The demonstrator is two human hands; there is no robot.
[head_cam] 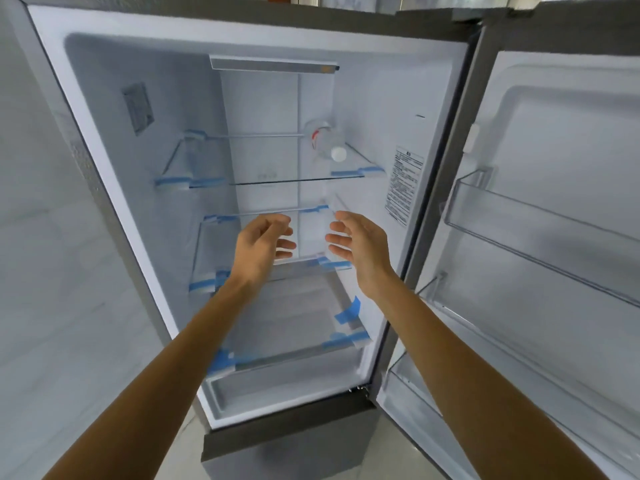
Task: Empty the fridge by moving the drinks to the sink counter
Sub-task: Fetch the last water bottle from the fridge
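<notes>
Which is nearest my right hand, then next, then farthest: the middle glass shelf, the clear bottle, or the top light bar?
1. Middle glass shelf, just beyond the right hand.
2. Clear bottle, lying on the upper shelf, right side.
3. Top light bar, highest up at the back.

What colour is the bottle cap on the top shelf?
White cap, seen in the head view.

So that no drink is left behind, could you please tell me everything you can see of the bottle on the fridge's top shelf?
The bottle looks clear plastic, with a white cap and a red-and-white label. It lies on its side on the glass top shelf, at the right rear, cap towards the camera. Its contents cannot be told.
</notes>
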